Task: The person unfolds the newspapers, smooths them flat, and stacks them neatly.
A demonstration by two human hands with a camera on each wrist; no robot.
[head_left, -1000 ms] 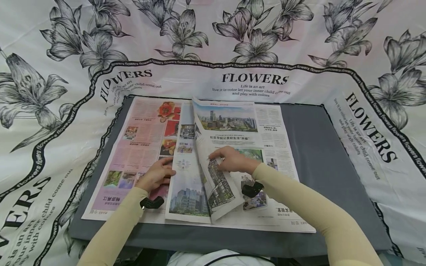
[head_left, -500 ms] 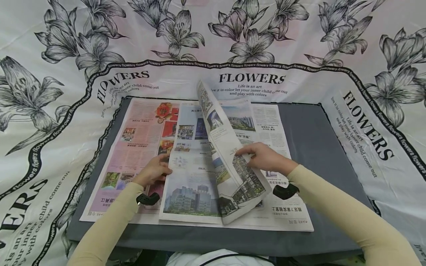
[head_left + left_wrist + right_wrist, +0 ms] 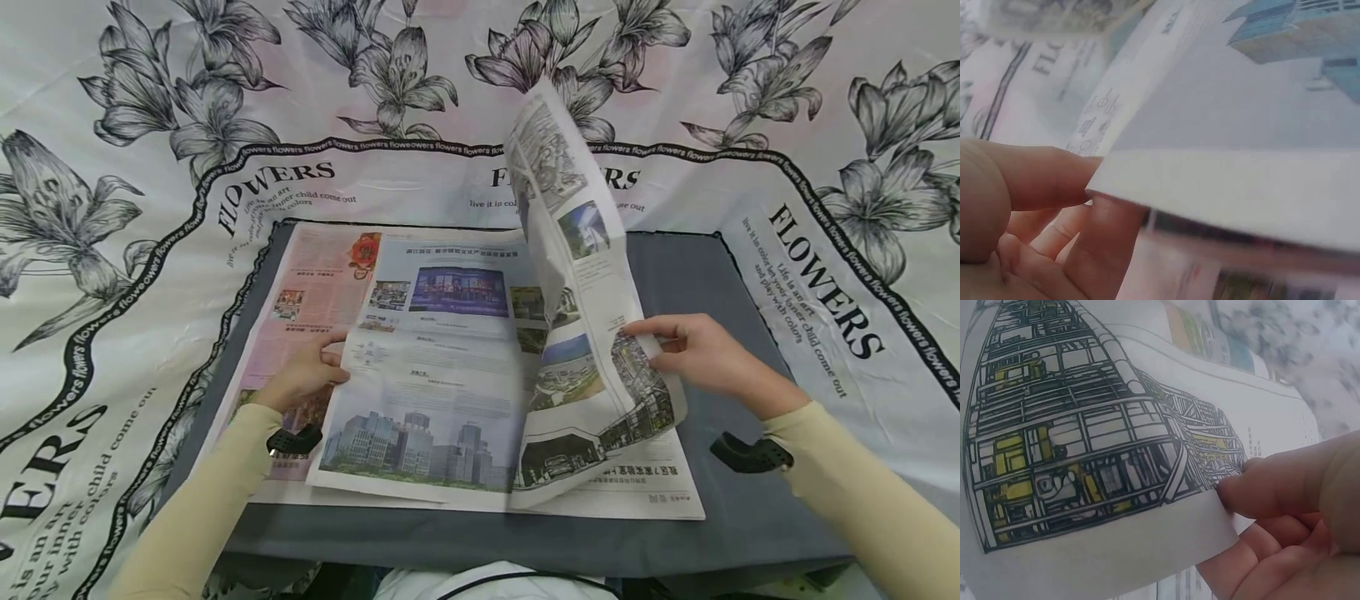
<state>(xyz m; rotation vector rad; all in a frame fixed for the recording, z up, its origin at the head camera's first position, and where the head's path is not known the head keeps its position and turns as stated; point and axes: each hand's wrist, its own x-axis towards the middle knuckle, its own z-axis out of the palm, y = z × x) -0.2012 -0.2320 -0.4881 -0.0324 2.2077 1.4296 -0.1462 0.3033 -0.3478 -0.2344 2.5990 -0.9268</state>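
Observation:
A newspaper sheet (image 3: 427, 400) with a city building picture lies partly lifted over other printed sheets. My left hand (image 3: 306, 371) pinches its left edge; in the left wrist view the thumb is above the paper (image 3: 1222, 181) and the fingers below. My right hand (image 3: 701, 354) grips the outer edge of a raised page (image 3: 577, 333), which stands up from the middle and curves at its top. In the right wrist view, thumb and fingers pinch that page (image 3: 1085, 450) beside a line drawing of a structure. Most of the right-hand sheets underneath are hidden by the raised page.
Under the papers is a dark grey table top (image 3: 690, 275), showing at right and along the front. A white flower-print cloth (image 3: 420, 183) rises behind and at the sides. A pink newspaper page (image 3: 315, 267) lies at left beneath the lifted sheet.
My right hand has moved right, pulling the page wider open and its top higher. My left hand has shifted left with the sheet's edge, covering more of the pink page.

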